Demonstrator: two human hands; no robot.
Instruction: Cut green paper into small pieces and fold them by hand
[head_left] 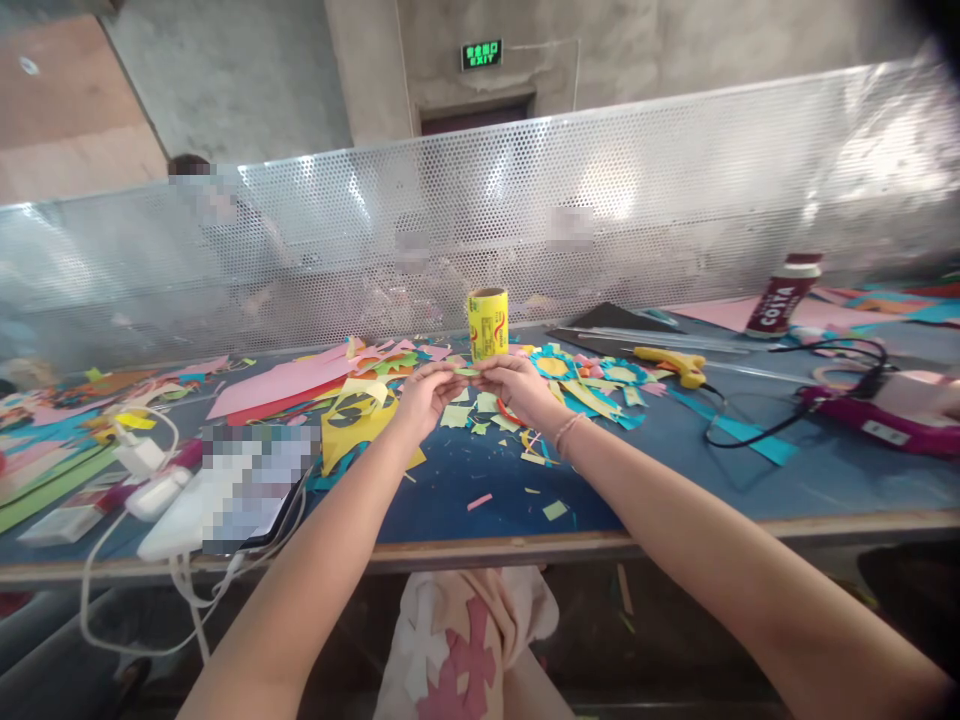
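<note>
Between my two hands, over the middle of the table, is a small piece of light green paper. My left hand pinches its left end. At its right end the fingers of my right hand are closed on it. Just behind the hands stands a yellow printed roll, upright. Pale green paper scraps lie on the table below my fingers. To the left is a yellow sheet with cut-out holes. Blue and yellow paper flowers lie beyond my right hand.
A yellow glue gun with a black cord lies right, near a purple power strip. A tilted Costa bottle stands behind. At left are a phone, white cables and pink paper sheets. A perforated metal screen borders the table's back.
</note>
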